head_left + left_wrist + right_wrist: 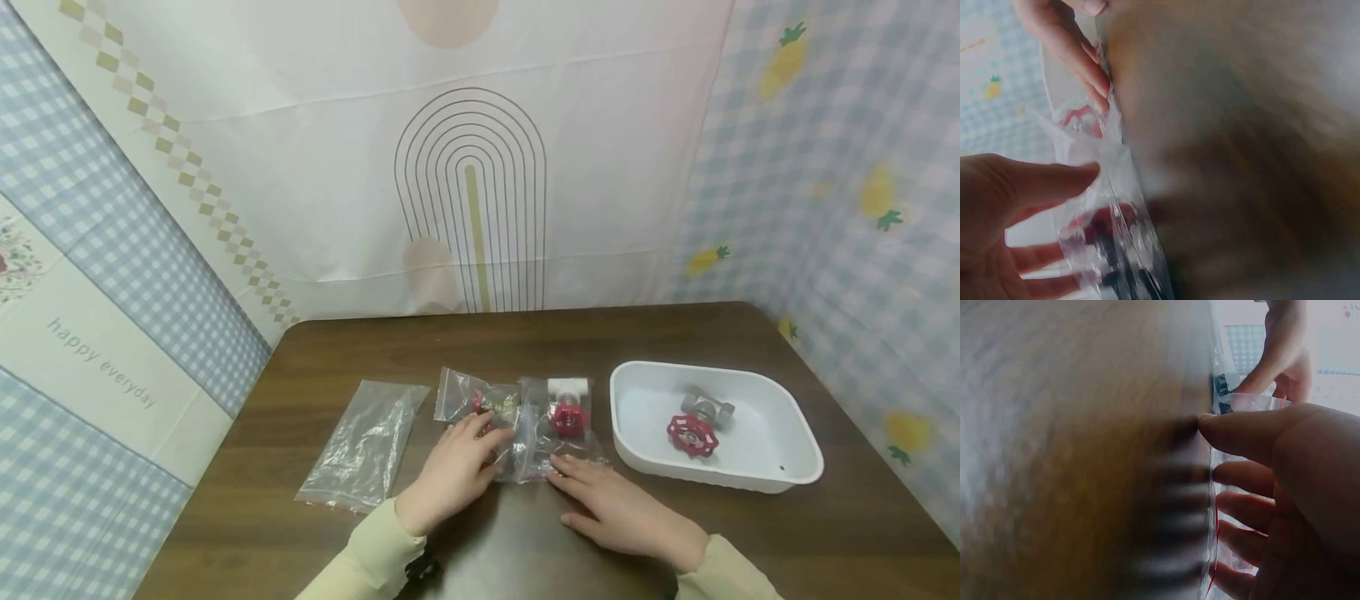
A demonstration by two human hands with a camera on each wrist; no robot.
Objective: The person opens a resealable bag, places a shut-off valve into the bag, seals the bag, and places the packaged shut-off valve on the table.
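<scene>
Two clear zip bags lie side by side at the middle of the table, edges overlapping. In the right bag (536, 454) is a valve with a red handwheel (567, 419) and a pale end. The left bag (459, 392) holds a part with red and yellowish bits, largely hidden by my left hand (459, 468), which rests over it with fingers spread. In the left wrist view its thumb (1060, 184) lies along the plastic. My right hand (618, 507) lays its fingertips (1235, 503) on the near edge of the right bag.
A flat clear bag (367, 442) lies to the left on the brown table (360, 346). At the right stands a white tray (780, 479) with a metal valve (693, 429) with a red handwheel in it. Patterned cloth (337, 192) hangs behind the table and at both sides.
</scene>
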